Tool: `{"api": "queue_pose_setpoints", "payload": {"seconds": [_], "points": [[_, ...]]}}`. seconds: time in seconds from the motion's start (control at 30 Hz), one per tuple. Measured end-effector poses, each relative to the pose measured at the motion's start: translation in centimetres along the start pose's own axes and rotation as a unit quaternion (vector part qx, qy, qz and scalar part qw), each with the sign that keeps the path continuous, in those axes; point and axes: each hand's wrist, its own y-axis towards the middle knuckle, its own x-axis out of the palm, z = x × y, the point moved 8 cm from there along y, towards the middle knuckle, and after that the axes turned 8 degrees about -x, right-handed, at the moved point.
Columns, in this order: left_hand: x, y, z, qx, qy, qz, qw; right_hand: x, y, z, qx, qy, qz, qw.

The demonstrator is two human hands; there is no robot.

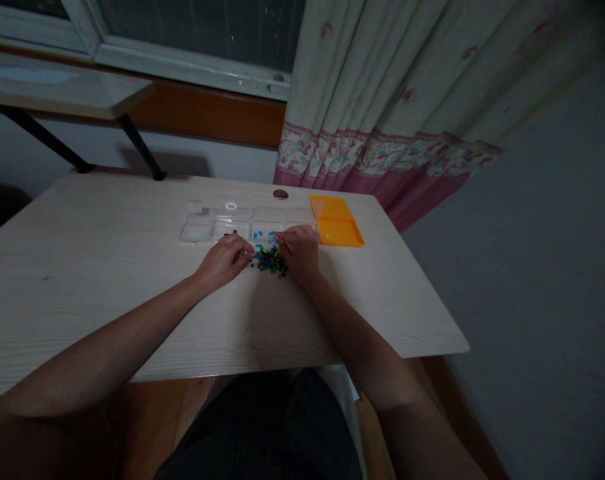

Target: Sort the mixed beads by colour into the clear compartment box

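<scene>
A small pile of green, blue and dark pieces (271, 261), perhaps beads or tiny bricks, lies on the table between my hands. My left hand (225, 263) is at the pile's left edge, thumb and fingers pinched together; what they hold is too small to make out. Above the pile's right side is my right hand (301, 251), its fingertips closed at the near edge of a clear compartment tray (268, 215). Several blue pieces (258, 235) lie in the compartment by those fingertips. Some dark red pieces show just beyond my left hand, in the neighbouring compartment.
An orange open case (341, 230) lies right of the clear tray. Behind the tray rests a brown oval object (281, 194). A raised shelf (82, 90) on black legs stands at the back left of the pale table (107, 280). A curtain (362, 133) hangs behind.
</scene>
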Motion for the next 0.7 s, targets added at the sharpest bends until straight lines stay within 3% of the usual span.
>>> {"api": "queue_pose_setpoints", "payload": {"seconds": [0.3,0.7], "points": [[-0.8,0.1,-0.2,-0.027,-0.054,0.027,0.998,1.3,-0.7,-3.3,-0.137,0.048,-0.040,0.989],[-0.9,0.1,0.3,-0.018,-0.072,0.018,0.997,1.4,-0.8,-4.4,-0.146,0.037,-0.031,0.988]]}}
